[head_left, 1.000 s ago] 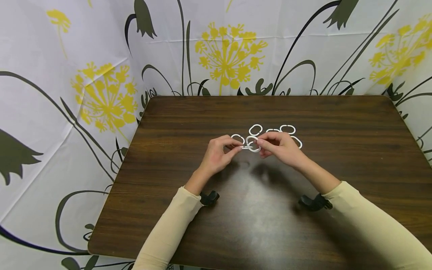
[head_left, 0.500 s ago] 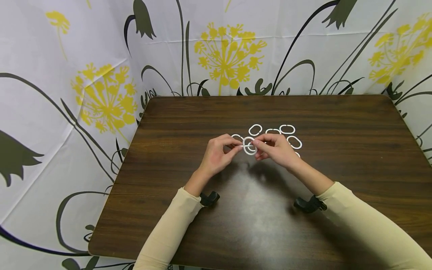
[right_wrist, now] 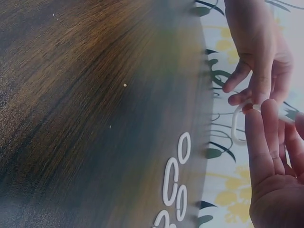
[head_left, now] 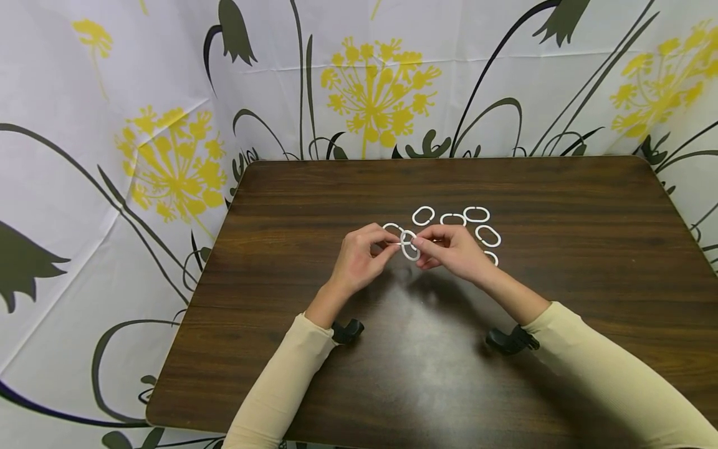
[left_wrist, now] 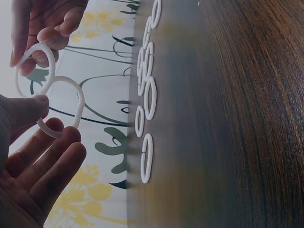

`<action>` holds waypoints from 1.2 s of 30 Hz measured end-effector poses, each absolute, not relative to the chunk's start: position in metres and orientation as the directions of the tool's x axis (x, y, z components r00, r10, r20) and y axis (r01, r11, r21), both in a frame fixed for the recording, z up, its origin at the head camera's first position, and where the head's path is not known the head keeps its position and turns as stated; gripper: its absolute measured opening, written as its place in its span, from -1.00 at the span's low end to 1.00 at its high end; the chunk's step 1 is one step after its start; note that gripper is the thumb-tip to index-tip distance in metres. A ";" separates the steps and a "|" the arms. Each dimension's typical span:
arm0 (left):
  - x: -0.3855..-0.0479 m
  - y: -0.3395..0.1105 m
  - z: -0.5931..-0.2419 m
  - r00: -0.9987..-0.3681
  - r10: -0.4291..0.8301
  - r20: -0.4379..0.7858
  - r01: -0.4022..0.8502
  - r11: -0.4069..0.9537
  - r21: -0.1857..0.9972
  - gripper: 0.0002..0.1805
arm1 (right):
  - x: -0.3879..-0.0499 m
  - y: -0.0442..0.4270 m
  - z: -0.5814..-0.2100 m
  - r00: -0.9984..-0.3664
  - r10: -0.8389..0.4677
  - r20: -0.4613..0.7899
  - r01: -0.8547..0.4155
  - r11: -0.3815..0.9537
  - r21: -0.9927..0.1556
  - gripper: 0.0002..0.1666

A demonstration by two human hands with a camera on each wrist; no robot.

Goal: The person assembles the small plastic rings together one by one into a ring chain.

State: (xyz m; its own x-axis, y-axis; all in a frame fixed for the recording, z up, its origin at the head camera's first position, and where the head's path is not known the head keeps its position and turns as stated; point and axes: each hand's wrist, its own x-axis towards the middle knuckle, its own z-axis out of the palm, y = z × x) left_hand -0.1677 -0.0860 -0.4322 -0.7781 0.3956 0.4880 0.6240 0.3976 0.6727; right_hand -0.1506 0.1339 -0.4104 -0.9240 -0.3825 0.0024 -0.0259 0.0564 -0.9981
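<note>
My left hand (head_left: 360,259) pinches a white oval link, seen nearly edge-on in the head view and as a loop (left_wrist: 80,102) in the left wrist view. My right hand (head_left: 455,251) pinches a second white link (head_left: 413,254) by its right side. The two held links cross each other just above the table; whether one passes through the other's gap I cannot tell. In the right wrist view, the fingers of my right hand (right_wrist: 280,175) partly hide the held links.
Several loose white links lie on the brown table (head_left: 314,199): one (head_left: 423,207) behind the hands, others (head_left: 477,208) to the right, one (head_left: 490,244) beside my right hand. Another (head_left: 392,225) lies behind my left fingertips. A flowered cloth (head_left: 269,81) hangs behind the table.
My right hand has moved left, toward my left hand, and its link has turned to a slant. More of the links at the right now show. My left hand has hardly moved.
</note>
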 end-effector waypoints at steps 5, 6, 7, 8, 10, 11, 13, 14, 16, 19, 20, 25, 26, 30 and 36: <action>-0.167 -0.086 -0.432 -0.774 0.401 0.490 0.631 0.419 0.653 -0.96 | -0.153 0.132 -0.413 -0.922 -0.388 0.000 -0.024 0.058 -0.998 -0.68; -0.167 -0.086 -0.432 -0.774 0.401 0.490 0.631 0.421 0.652 -0.96 | -0.152 0.131 -0.413 -0.923 -0.384 0.000 -0.025 0.060 -0.998 -0.69; -0.167 -0.086 -0.432 -0.773 0.402 0.490 0.632 0.423 0.649 -0.96 | -0.152 0.130 -0.413 -0.925 -0.379 0.005 -0.032 0.065 -0.997 -0.69; -0.167 -0.086 -0.433 -0.773 0.404 0.490 0.633 0.425 0.647 -0.96 | -0.152 0.129 -0.413 -0.927 -0.374 0.008 -0.037 0.072 -0.997 -0.70; -0.166 -0.085 -0.433 -0.772 0.408 0.488 0.633 0.429 0.644 -0.96 | -0.152 0.127 -0.413 -0.930 -0.367 0.011 -0.045 0.086 -0.995 -0.72; -0.166 -0.085 -0.433 -0.771 0.410 0.486 0.634 0.432 0.642 -0.96 | -0.152 0.126 -0.414 -0.932 -0.363 0.010 -0.048 0.094 -0.994 -0.74; -0.166 -0.085 -0.433 -0.769 0.416 0.485 0.636 0.430 0.640 -0.96 | -0.152 0.125 -0.416 -0.931 -0.364 0.005 -0.047 0.106 -0.993 -0.75; -0.165 -0.085 -0.433 -0.769 0.418 0.484 0.636 0.430 0.640 -0.96 | -0.152 0.125 -0.417 -0.930 -0.367 0.000 -0.042 0.108 -0.993 -0.75; -0.165 -0.085 -0.433 -0.768 0.420 0.484 0.638 0.427 0.641 -0.96 | -0.153 0.125 -0.418 -0.929 -0.371 -0.002 -0.042 0.112 -0.993 -0.75; -0.165 -0.085 -0.433 -0.769 0.417 0.484 0.635 0.417 0.650 -0.96 | -0.154 0.126 -0.419 -0.929 -0.370 0.000 -0.047 0.119 -0.992 -0.74; -0.165 -0.086 -0.433 -0.771 0.415 0.483 0.633 0.413 0.655 -0.96 | -0.154 0.127 -0.419 -0.930 -0.368 0.002 -0.050 0.122 -0.991 -0.74; -0.166 -0.087 -0.433 -0.781 0.394 0.485 0.620 0.392 0.680 -0.95 | -0.157 0.130 -0.421 -0.939 -0.345 -0.015 -0.030 0.126 -0.992 -0.73; -0.166 -0.088 -0.433 -0.783 0.390 0.484 0.617 0.389 0.685 -0.95 | -0.158 0.131 -0.421 -0.940 -0.339 -0.018 -0.030 0.135 -0.990 -0.73; -0.167 -0.089 -0.433 -0.791 0.370 0.488 0.607 0.370 0.703 -0.94 | -0.161 0.134 -0.426 -0.944 -0.329 -0.018 -0.056 0.215 -0.975 -0.71; -0.167 -0.092 -0.432 -0.808 0.349 0.474 0.579 0.330 0.745 -0.96 | -0.163 0.140 -0.434 -0.944 -0.323 -0.062 -0.061 0.359 -0.931 -0.65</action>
